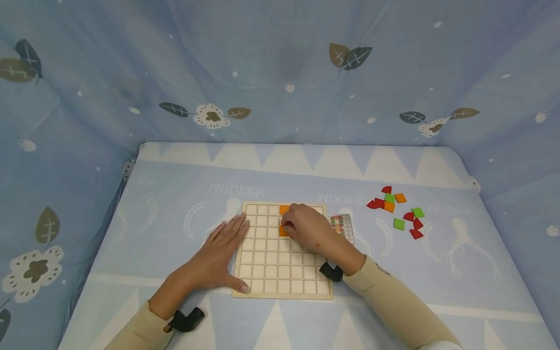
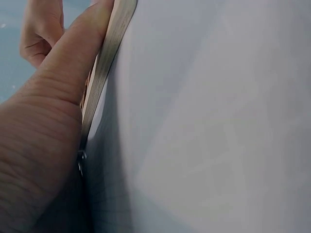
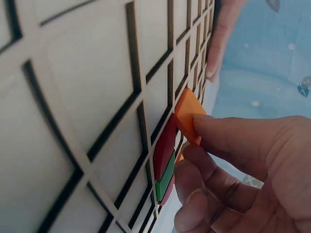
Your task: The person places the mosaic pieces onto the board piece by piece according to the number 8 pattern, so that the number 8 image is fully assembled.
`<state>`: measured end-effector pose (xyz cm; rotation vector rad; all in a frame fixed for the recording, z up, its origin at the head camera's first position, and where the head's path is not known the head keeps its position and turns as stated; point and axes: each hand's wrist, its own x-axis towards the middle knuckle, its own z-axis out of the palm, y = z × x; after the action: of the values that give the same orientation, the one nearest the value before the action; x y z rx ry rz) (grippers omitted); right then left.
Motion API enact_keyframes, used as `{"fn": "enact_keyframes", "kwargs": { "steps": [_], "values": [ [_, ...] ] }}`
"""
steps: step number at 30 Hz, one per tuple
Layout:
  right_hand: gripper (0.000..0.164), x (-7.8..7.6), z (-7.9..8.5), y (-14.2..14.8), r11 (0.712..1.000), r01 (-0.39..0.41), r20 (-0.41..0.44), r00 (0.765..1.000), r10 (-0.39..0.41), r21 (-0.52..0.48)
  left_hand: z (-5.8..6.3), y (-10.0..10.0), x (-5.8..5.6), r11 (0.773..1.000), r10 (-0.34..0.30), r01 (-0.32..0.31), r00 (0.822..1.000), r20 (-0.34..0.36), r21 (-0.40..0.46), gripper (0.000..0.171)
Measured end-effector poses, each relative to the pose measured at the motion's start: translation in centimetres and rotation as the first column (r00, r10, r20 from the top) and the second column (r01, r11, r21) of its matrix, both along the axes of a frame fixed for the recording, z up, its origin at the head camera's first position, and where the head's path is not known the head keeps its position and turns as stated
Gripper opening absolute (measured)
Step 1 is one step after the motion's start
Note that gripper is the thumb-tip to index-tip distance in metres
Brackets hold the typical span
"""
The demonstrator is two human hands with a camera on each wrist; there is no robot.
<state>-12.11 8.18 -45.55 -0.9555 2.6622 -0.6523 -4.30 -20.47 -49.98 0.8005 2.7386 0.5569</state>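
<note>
A wooden grid board (image 1: 271, 272) lies flat on the cloth. My left hand (image 1: 220, 257) rests along its left edge, fingers straight, the thumb at the near left corner; in the left wrist view the thumb (image 2: 73, 58) lies against the board's side. Over the far part of the grid, my right hand (image 1: 310, 228) pinches an orange square tile (image 3: 188, 114) between thumb and fingers, tilted at a cell. Another orange tile (image 1: 284, 209) sits in the far row. Beside the held tile, the right wrist view shows a red piece (image 3: 165, 145) and a green piece (image 3: 166, 175), mostly hidden from above by my hand.
A printed pattern card (image 1: 347, 227) lies at the board's right, partly behind my right wrist. Farther right are scattered loose pieces: red quarter-rounds (image 1: 416, 234), green squares (image 1: 398, 223) and orange squares (image 1: 400, 198). Patterned cloth walls (image 1: 288, 87) stand behind and at both sides.
</note>
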Motion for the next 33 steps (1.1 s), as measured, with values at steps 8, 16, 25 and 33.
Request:
{"fn": "enact_keyframes", "kwargs": {
  "steps": [8, 16, 25, 33],
  "values": [
    [0.011, 0.6, -0.1, -0.2, 1.000, 0.023, -0.059, 0.998, -0.022, 0.018, 0.0, 0.0, -0.1, 1.000, -0.007, 0.007, 1.000, -0.002, 0.004, 0.153],
    [0.006, 0.9, -0.4, -0.3, 0.999, 0.026, -0.106, 0.994, -0.023, 0.027, 0.1, 0.0, -0.1, 1.000, -0.010, 0.010, 1.000, 0.008, -0.003, 0.154],
    [0.005, 0.8, -0.6, 0.2, 0.999, 0.035, -0.117, 0.993, -0.035, -0.001, 0.1, 0.1, -0.1, 1.000, -0.006, 0.006, 1.000, 0.009, 0.002, 0.153],
    [0.008, 0.3, 0.3, 2.2, 0.989, 0.139, -0.068, 0.988, -0.141, -0.041, -0.1, 0.1, -0.1, 1.000, -0.009, 0.009, 1.000, -0.002, 0.008, 0.153]
  ]
}}
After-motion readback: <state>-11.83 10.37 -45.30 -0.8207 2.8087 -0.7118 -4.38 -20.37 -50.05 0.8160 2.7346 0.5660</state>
